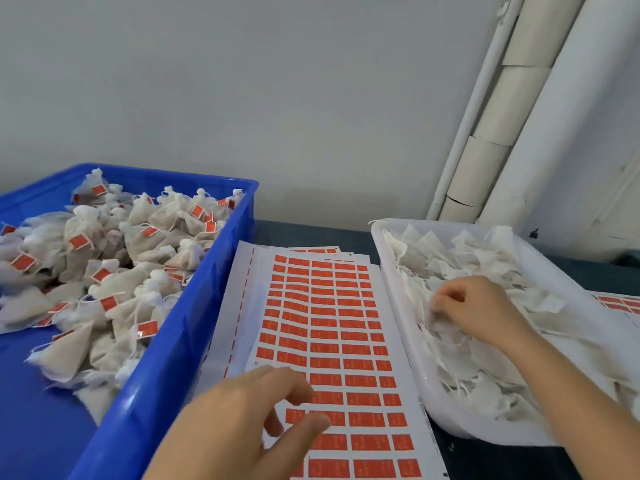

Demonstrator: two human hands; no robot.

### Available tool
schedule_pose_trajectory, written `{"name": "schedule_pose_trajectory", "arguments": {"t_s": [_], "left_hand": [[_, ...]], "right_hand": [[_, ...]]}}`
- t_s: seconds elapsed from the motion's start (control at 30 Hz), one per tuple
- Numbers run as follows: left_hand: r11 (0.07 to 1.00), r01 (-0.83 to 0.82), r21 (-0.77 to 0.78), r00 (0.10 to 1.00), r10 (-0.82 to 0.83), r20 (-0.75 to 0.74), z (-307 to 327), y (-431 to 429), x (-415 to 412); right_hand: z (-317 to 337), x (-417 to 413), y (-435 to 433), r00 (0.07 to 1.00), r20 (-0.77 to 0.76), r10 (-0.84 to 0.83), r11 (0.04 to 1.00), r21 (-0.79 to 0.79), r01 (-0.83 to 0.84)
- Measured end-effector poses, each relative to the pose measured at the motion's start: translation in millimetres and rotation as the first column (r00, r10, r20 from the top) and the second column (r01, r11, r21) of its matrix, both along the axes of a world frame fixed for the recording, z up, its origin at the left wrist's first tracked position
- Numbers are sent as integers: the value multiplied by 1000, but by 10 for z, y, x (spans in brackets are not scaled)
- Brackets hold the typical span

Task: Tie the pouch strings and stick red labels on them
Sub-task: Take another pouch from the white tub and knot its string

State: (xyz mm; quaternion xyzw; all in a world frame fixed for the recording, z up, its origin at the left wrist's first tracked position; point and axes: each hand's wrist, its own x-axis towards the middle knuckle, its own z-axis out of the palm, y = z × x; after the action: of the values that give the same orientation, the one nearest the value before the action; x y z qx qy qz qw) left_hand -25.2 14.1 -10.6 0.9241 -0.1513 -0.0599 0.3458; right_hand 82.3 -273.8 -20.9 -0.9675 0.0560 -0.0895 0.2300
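A sheet of red labels (332,327) lies on the table between two bins. My left hand (242,420) hovers over the sheet's near end, fingers loosely curled and apart, holding nothing. My right hand (478,310) reaches into the white tray (391,306) on the right, fingertips pinching an untied white pouch (440,306) among several loose ones. The blue crate (180,341) on the left holds several tied pouches with red labels (107,303) on their strings.
More label sheets stick out beneath the top one and another (620,303) lies right of the white tray. A grey wall and white pipes (512,116) stand behind the dark table (304,233).
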Motion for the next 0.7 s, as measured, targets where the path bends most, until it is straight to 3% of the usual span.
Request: {"name": "schedule_pose_trajectory", "arguments": {"t_s": [0.1, 0.2, 0.37, 0.5, 0.6, 0.7], "left_hand": [[999, -31, -38, 990, 26, -141, -130, 73, 27], [985, -48, -168, 992, 28, -122, -273, 45, 122], [940, -78, -332, 972, -2, -234, -237, 61, 255], [811, -114, -574, 986, 19, -169, -136, -54, 303], [705, -122, -699, 981, -21, -193, -152, -124, 305], [765, -136, -630, 988, 54, -147, -297, -121, 316]], "right_hand": [[-37, -22, -13, 965, 235, -116, 988, 130, 87], [30, -66, 12, 895, 395, -207, 927, 371, 51], [198, -287, 275, 848, 424, -319, 686, 720, -102], [243, -526, 642, 925, 353, -142, 506, 829, -238], [79, -706, 1023, 967, 222, 128, 544, 799, -256], [-153, -817, 1308, 971, 100, 216, 627, 748, -217]]}}
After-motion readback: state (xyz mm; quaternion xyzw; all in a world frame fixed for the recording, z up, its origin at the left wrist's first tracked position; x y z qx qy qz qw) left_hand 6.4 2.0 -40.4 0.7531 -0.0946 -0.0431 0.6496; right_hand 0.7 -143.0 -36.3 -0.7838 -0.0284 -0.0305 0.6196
